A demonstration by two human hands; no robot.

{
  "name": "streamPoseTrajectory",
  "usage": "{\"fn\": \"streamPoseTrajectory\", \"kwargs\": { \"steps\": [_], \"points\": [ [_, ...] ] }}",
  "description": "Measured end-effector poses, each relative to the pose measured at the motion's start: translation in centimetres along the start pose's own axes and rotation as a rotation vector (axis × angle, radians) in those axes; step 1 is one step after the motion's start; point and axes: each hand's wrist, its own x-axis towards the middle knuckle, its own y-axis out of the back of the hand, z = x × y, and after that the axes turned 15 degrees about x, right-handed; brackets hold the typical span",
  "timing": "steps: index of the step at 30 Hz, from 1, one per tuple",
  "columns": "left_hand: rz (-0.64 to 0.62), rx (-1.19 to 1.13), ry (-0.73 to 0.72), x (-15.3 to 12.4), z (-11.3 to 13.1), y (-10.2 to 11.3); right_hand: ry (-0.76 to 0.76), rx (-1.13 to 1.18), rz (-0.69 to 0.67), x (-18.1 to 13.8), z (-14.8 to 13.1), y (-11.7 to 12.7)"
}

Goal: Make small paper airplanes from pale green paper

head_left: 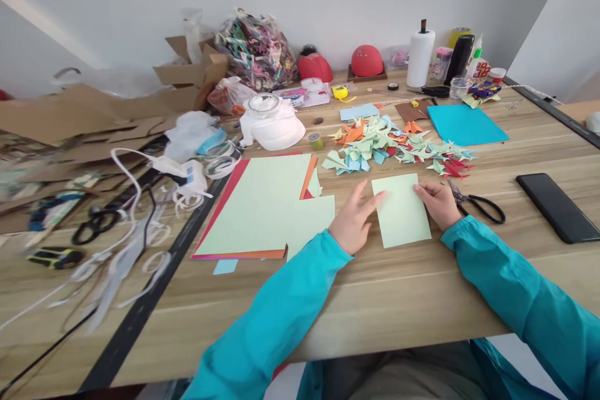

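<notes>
A small pale green sheet of paper (404, 215) lies in front of me, its far edge tilted slightly. My right hand (438, 201) pinches its upper right edge between thumb and fingers. At the sheet's left side, my left hand (355, 220) has its fingers spread, one fingertip reaching over the paper's edge. Left of that hand is a stack of large coloured sheets (262, 206), pale green on top with red and orange edges showing. Beyond the small sheet lies a heap of folded paper cranes (375, 140) in green, orange, blue and red.
Black-handled pliers (482, 203) lie just past my right hand, with a black phone (557, 206) farther right. Blue paper (466, 124) sits behind. Cables, a power strip (192, 178), scissors (96, 225) and cardboard (94, 144) crowd the left side.
</notes>
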Motion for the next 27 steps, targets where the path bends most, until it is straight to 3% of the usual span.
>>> {"fn": "streamPoseTrajectory", "kwargs": {
  "steps": [4,8,17,20,23,27],
  "points": [
    [0.239,0.087,-0.067,1.0,0.8,-2.5,-0.059,0.018,-0.010,0.5,0.3,-0.5],
    [0.388,0.221,-0.059,0.3,0.3,-3.3,-0.056,-0.020,-0.036,0.2,0.0,-0.6],
    [0.458,0.197,-0.061,-0.2,0.5,-3.4,-0.027,-0.061,-0.233,-0.8,-0.5,-0.2],
    [0.453,0.194,-0.098,-0.3,0.5,-3.1,0.064,-0.165,-0.246,-0.7,-0.3,0.1],
    [0.456,0.248,-0.158,-0.3,0.4,-3.0,0.281,-0.315,-0.249,-1.2,-1.2,-0.1],
    [0.437,0.359,-0.144,-0.4,0.6,-2.9,0.575,-0.563,-0.556,-2.6,-2.1,-1.0]
  ]
}}
